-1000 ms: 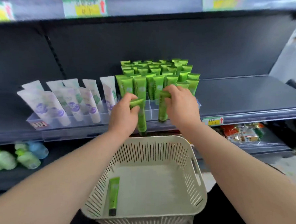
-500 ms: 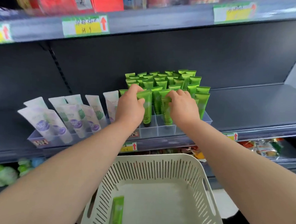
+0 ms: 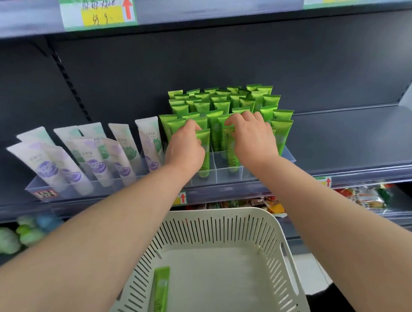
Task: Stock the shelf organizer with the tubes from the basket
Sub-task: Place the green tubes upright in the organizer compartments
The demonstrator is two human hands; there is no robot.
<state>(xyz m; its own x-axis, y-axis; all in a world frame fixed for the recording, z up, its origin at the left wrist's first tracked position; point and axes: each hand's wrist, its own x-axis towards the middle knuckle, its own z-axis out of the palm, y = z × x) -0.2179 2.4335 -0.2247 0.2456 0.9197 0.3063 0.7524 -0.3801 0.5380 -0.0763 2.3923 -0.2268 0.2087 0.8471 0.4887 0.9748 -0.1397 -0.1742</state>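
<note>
Shelf organizer (image 3: 230, 175) holds green tubes (image 3: 227, 102) (basket (image 3: 221, 212): one).

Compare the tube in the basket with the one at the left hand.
The basket tube lies flat on the basket floor; the shelf tube stands upright in the clear organizer. The left hand holds the shelf tube's top; nothing holds the basket tube. Both are green.

single view, worn on the person's head, wide-angle. it faces the shelving (image 3: 229, 61) head-on and tilts downward along both forearms (image 3: 115, 222). range is close: the left hand (image 3: 185, 147), on a green tube (image 3: 204, 143), and the right hand (image 3: 253, 137) sit mid-frame at the shelf organizer (image 3: 230, 175). the basket (image 3: 221, 210) fills the lower edge, directly beneath the lens. the upper shelf lip (image 3: 207, 12) crosses the top of frame.
</note>
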